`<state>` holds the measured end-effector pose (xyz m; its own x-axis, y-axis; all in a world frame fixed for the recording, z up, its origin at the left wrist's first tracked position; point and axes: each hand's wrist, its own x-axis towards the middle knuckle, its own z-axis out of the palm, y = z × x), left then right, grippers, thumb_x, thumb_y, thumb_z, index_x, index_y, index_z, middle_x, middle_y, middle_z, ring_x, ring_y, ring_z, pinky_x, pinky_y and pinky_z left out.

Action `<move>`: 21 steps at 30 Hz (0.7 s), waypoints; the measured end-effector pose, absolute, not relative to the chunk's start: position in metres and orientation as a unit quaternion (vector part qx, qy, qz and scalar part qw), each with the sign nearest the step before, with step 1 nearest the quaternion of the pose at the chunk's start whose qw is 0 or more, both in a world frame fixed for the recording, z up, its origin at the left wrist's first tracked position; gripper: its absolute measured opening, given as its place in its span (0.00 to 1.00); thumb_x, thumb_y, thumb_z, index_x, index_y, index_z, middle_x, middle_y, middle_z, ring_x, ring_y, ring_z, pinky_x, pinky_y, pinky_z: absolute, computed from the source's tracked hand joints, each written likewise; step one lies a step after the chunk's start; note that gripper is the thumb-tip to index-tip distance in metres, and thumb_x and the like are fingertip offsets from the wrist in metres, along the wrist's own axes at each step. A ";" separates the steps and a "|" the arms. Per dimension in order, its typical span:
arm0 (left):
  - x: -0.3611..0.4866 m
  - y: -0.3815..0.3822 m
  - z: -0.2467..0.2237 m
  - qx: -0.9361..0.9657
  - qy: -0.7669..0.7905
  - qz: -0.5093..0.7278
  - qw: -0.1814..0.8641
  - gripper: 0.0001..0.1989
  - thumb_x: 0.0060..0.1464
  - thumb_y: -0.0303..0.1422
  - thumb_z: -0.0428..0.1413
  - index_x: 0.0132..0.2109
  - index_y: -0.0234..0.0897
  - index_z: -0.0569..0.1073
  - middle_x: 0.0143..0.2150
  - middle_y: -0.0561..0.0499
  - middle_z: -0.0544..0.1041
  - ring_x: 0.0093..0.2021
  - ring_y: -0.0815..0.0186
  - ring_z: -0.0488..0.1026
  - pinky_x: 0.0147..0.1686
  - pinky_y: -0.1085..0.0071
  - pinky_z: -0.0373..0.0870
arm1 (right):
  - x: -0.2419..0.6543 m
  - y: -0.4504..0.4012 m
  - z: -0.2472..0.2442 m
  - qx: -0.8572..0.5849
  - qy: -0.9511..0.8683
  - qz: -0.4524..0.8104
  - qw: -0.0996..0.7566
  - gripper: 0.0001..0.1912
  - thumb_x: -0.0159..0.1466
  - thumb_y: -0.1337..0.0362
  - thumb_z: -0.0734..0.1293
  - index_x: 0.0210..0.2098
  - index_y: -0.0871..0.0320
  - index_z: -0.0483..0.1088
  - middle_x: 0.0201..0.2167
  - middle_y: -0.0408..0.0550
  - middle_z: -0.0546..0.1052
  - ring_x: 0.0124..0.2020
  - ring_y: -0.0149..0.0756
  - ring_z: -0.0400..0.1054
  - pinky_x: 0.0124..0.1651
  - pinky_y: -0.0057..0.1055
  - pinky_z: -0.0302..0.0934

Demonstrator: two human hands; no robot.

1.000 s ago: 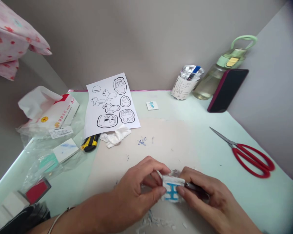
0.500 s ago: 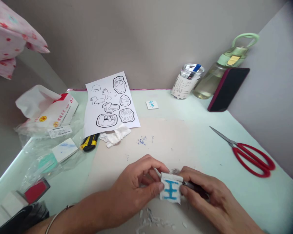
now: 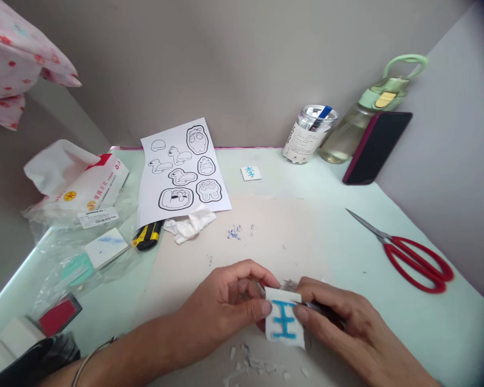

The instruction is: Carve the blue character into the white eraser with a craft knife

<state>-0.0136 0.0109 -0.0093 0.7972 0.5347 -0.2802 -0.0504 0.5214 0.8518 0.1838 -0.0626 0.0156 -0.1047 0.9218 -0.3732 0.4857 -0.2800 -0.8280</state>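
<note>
Between the thumb and fingers of my left hand [image 3: 229, 301] is a small white stamp block [image 3: 275, 329], its face tilted up with a raised blue character on it. My right hand [image 3: 347, 328] grips a slim carving knife [image 3: 321, 309] with a dark handle. The knife's tip meets the block's upper right, by the top blue bar, and the right thumb rests at the block's right edge. Part of the handle is hidden by the fingers. White shavings [image 3: 250, 363] lie below the block.
Red-handled scissors [image 3: 417, 263] lie at the right. Behind stand a phone [image 3: 377, 150], a bottle [image 3: 347, 131] and a pen jar [image 3: 308, 137]. A second carved block [image 3: 250, 173] sits farther back. Printed paper [image 3: 185, 172], a box cutter [image 3: 147, 236] and tissues [image 3: 76, 180] occupy the left.
The block has tilted more toward the camera and its lower edge sits lower. The knife tip has shifted from the block's right edge onto its face, near the top bar.
</note>
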 end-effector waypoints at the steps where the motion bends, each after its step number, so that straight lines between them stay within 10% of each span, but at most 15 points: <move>1: -0.013 0.010 -0.009 0.464 0.270 0.176 0.825 0.12 0.56 0.32 0.59 0.45 0.33 0.70 0.30 0.54 0.70 0.30 0.71 0.70 0.34 0.74 0.65 | 0.183 -0.062 0.015 -0.634 -0.558 0.486 0.224 0.16 0.65 0.55 0.61 0.25 0.56 0.65 0.23 0.41 0.64 0.26 0.31 0.57 0.27 0.26 0.53; 21: -0.014 0.009 -0.011 0.509 0.287 0.202 0.786 0.10 0.57 0.32 0.58 0.45 0.35 0.71 0.31 0.55 0.69 0.31 0.71 0.67 0.34 0.73 0.63 | 0.187 -0.063 0.019 -0.619 -0.533 0.529 0.232 0.14 0.66 0.53 0.59 0.31 0.55 0.68 0.29 0.45 0.71 0.31 0.36 0.64 0.32 0.29 0.58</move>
